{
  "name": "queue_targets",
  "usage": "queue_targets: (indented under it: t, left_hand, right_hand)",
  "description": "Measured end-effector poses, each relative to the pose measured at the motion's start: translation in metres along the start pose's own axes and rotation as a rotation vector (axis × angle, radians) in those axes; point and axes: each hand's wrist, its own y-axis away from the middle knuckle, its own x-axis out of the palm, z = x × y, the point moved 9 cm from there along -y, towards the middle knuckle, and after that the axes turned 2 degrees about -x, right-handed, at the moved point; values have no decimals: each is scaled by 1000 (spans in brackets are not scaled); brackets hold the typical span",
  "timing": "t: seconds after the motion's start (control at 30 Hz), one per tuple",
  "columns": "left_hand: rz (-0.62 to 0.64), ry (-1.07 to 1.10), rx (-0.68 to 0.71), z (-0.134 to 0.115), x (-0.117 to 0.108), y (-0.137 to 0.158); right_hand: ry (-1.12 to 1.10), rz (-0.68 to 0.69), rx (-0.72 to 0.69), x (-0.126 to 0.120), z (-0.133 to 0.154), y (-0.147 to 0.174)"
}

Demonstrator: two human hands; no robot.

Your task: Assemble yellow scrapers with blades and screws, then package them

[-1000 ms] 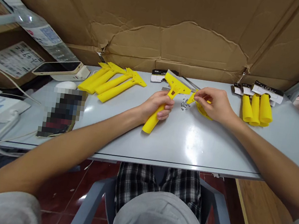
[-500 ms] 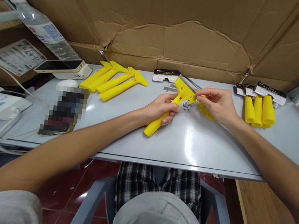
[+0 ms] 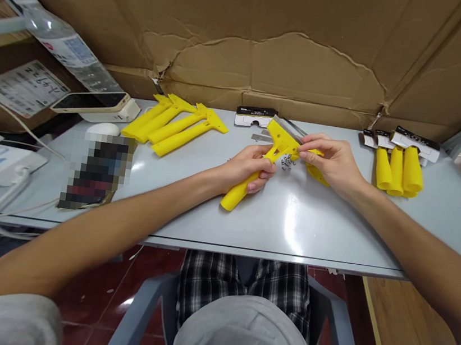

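Observation:
My left hand [image 3: 252, 168] is wrapped round the handle of a yellow plastic scraper [image 3: 236, 196], its head tilted up and away to the right. A thin grey metal blade [image 3: 284, 128] runs along the head's far edge. My right hand [image 3: 334, 159] pinches at the right end of that edge, its fingertips on the blade; the exact contact is hard to see. A small pile of screws [image 3: 287, 162] lies just below the head. Another yellow plastic part [image 3: 318, 174] rests on the table under my right hand, partly hidden.
Several yellow scraper handles [image 3: 184, 135] lie to the left. At the right are yellow scrapers [image 3: 396, 171] with black-and-white card sleeves. A similar sleeve [image 3: 256, 117] and loose blades [image 3: 261, 137] sit behind. A phone [image 3: 91, 102], white mouse [image 3: 103, 130] and bottle [image 3: 72, 52] are at far left; cardboard [image 3: 312, 64] stands behind.
Both hands keep their hold on the scraper with almost no movement. The right fingers have shifted very slightly at the end of the head, and the whole view has moved a little.

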Motion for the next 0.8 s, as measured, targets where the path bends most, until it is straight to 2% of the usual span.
queue_targets:
  t: [0.13,0.3,0.43,0.8]
  left_hand:
    - [-31,96,-14,6,7,2]
    - [-46,309,-99,19,20,7]
    - [-47,418,-154,25,19,6]
    - [-41,389,-109,21,19,6]
  right_hand:
    - [-76,-13,39,1,-6,1]
    - [-251,29,208,10,-17,6]
    - [-332,30,292,17,-15,11]
    - [-410,-16,318,26,-7,19]
